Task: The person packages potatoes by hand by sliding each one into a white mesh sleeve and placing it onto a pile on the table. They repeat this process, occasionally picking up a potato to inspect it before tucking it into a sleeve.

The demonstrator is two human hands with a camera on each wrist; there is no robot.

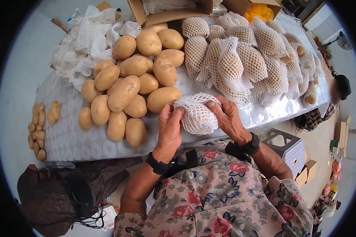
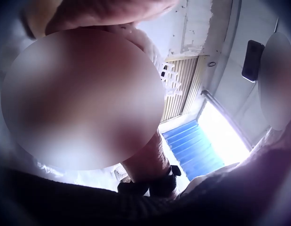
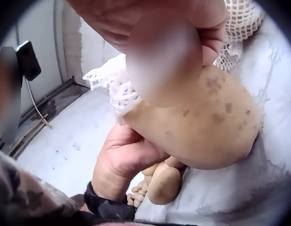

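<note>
A white, stretchy foam-mesh sleeve [image 1: 197,116] is held above the near edge of the bench [image 1: 69,136], between the left hand [image 1: 169,132] and the right hand [image 1: 230,120]. Each hand pinches one side of the sleeve between thumb and fingers.

The right wrist view shows a large, smooth, tan-yellow potato [image 3: 214,134] with brown spots, its narrower end inside the sleeve. Its long axis slopes gently there from upper left to lower right, and the broad, bare, rounded end points right, towards the bench's sheet. A blurred patch hides part of the grip, and another covers much of the left wrist view.

Just beyond the left hand lies a pile of bare tan potatoes [image 1: 122,93], their long axes pointing various ways. Potatoes in white mesh sleeves [image 1: 247,61] crowd the far right, many of them lengthwise away from the person. Loose white mesh sleeves [image 1: 87,39] are heaped at far left. Pale printed marks [image 1: 247,108] on the sheet are too unclear to read.
</note>
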